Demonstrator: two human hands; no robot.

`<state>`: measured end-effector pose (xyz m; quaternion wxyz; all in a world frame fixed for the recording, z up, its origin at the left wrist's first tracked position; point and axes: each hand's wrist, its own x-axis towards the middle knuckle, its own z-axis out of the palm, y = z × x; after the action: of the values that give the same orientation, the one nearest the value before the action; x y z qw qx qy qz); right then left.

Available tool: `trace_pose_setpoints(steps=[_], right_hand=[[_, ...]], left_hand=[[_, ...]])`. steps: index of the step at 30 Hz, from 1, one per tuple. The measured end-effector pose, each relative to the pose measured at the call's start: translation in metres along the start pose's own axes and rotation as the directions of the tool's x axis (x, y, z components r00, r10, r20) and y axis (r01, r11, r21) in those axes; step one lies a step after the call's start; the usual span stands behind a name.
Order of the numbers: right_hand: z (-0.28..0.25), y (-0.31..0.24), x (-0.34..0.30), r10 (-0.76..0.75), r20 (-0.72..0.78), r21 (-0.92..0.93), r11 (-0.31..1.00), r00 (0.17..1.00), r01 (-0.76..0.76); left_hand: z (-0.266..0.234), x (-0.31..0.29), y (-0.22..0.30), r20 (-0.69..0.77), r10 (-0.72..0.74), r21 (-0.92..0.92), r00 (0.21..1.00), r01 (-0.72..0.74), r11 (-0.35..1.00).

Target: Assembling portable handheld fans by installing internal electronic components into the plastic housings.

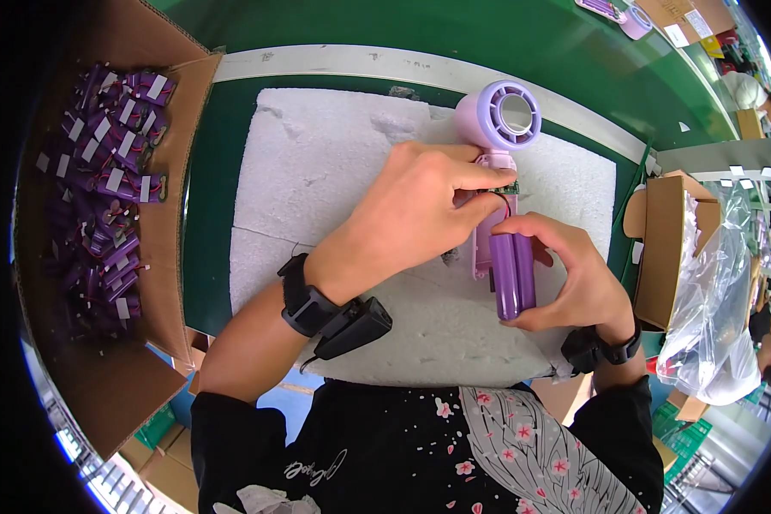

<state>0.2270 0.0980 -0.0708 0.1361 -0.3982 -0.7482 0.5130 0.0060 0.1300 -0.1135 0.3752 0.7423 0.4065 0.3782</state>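
A handheld fan with a round lilac head lies on a white foam sheet. Its pink handle is opened up and shows a small green circuit board. My left hand reaches over the handle, thumb and forefinger pinched at the board where dark and red wires run. What the fingertips grip there is hidden. My right hand holds a purple two-cell battery pack between thumb and fingers, just over the handle's lower part.
At the left stands a cardboard box with many purple battery packs. Another cardboard box and clear plastic sheeting are at the right. A second fan lies at the far right of the green bench. Other people sit beyond.
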Motion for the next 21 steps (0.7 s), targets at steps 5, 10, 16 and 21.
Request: trace_pose_setpoints(steps=[5, 10, 16, 21], right_hand=[[0.008, 0.006, 0.008, -0.144, -0.098, -0.205, 0.971, 0.985, 0.122], [0.012, 0.000, 0.005, -0.267, -0.212, -0.375, 0.911, 0.940, 0.174], [0.015, -0.002, 0.002, -0.288, -0.239, -0.423, 0.890, 0.927, 0.168], [0.015, -0.002, 0.000, -0.295, -0.247, -0.486, 0.862, 0.923, 0.145]], left_hand=[[-0.002, 0.000, 0.000, 0.029, 0.041, 0.029, 0.999, -0.042, 0.999], [-0.003, 0.001, 0.002, 0.053, 0.047, 0.052, 0.997, -0.050, 0.997], [-0.003, 0.000, -0.001, 0.059, 0.044, 0.017, 0.997, -0.046, 0.999], [-0.006, 0.000, 0.001, 0.076, 0.068, 0.061, 0.995, -0.073, 0.996]])
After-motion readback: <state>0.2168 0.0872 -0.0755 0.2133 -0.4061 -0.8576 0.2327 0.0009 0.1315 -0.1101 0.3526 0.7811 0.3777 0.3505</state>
